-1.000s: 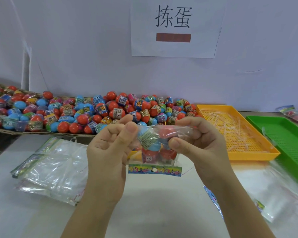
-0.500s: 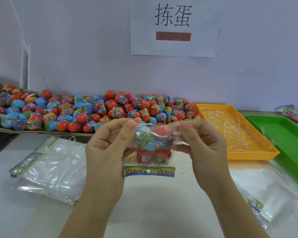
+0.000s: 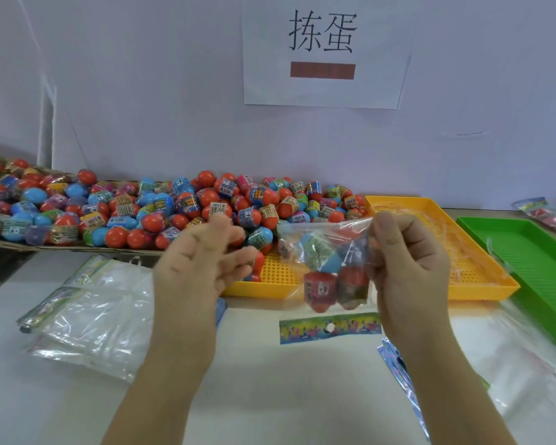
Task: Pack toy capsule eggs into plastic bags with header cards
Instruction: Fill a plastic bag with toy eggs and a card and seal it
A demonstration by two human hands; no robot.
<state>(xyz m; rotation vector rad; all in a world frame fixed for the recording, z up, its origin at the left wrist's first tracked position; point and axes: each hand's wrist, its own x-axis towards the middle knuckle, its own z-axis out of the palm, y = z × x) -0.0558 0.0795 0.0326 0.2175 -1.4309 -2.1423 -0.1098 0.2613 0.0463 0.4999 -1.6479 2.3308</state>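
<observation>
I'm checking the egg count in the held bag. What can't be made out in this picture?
Head view:
Bag: number of eggs inside unclear; shiny crinkled plastic and the right hand cover some.
Whether the bag's top is closed: blurred, partly under that hand.
Egg pile: cut off by the left edge.
Labels: too small to read.
Left hand: motion-blurred.

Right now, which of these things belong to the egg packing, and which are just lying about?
In the job: the filled bag pinched in the right hand, its header card, the heap of capsule eggs, the stack of empty bags.
Lying about: the green tray, the yellow tray, the paper sign on the wall.
</observation>
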